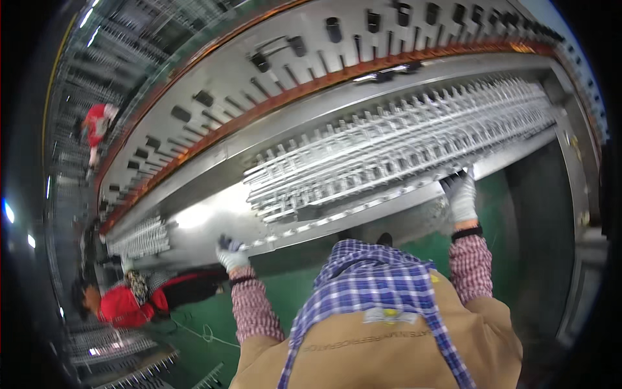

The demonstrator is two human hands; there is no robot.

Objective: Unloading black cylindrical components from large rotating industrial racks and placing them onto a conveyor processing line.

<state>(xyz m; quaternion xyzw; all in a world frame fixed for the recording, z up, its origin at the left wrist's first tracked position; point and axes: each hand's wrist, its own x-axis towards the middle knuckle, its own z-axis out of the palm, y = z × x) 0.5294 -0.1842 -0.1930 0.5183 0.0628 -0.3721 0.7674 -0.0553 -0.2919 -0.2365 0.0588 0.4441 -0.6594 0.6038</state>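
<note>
A long, thin metal bar (pixel 350 212) with small bright projections runs along the front of a metal worktable (pixel 210 223). My left hand (pixel 231 253), in a pale glove with dark fingertips, is closed around the bar's left end. Farther right, my right hand (pixel 461 198) wears the same kind of glove, its fingers curled at the bar near the table's front edge. Motion blur softens both grips. Just beyond the bar lies a wide stack of silvery metal racks (pixel 402 146) with rows of short upright prongs.
Behind the table rises a long panel with an orange-brown rail (pixel 275 100) and rows of dark fittings (pixel 334 30). A smaller rack stack (pixel 139 238) sits at the table's left end. A co-worker in red (pixel 133 305) is near it; another person (pixel 97 123) stands farther off.
</note>
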